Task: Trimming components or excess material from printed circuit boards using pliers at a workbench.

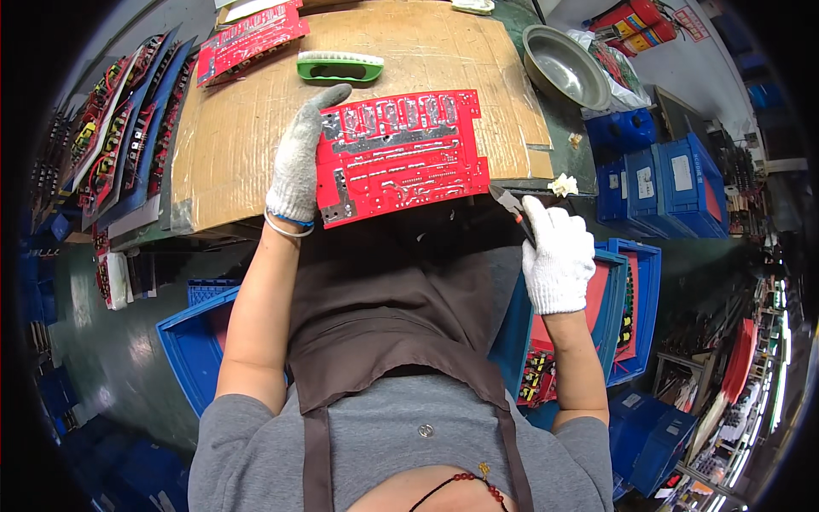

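Observation:
A red printed circuit board (405, 158), its solder side up, is tilted over the front edge of the cardboard-covered table. My left hand (299, 162), in a greyish glove, grips the board's left edge, with the thumb side against it. In a white glove, my right hand (559, 256) is closed around a pair of pliers (509, 202) with dark and orange handles. The metal jaws point at the board's lower right corner and look very close to it; whether they touch I cannot tell.
A green-backed brush (339, 68) and another red circuit board (252, 43) lie farther back on the cardboard (409, 43). A metal bowl (559, 72) stands at the back right. Boards stand racked (128, 128) at left. Blue crates (661, 183) sit at right and beside my legs.

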Motion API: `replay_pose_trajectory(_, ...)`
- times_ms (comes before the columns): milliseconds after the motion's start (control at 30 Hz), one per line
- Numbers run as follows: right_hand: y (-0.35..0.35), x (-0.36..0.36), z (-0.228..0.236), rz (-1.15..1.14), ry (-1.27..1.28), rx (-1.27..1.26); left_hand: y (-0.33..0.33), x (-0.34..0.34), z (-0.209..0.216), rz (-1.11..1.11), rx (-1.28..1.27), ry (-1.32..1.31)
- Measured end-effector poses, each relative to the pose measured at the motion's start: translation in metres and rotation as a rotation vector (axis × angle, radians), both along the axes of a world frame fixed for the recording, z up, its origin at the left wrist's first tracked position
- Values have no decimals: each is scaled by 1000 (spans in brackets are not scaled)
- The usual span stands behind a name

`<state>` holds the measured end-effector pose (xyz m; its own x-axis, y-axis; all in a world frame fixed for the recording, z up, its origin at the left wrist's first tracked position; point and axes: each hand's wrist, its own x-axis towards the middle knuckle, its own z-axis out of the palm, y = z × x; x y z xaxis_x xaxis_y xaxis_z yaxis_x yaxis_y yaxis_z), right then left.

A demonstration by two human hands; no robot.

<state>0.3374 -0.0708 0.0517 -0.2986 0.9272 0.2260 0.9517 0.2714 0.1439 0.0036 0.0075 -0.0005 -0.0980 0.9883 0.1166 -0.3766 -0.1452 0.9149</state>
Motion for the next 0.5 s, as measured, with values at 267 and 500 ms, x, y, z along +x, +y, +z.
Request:
replay_pose_trajectory(267,-3,-2,2,2,0,-1,1,1,0,18,54,82)
replay_pose_trajectory(500,-4,-3,3,6,-4,-10,2,-1,-3,3,46,49)
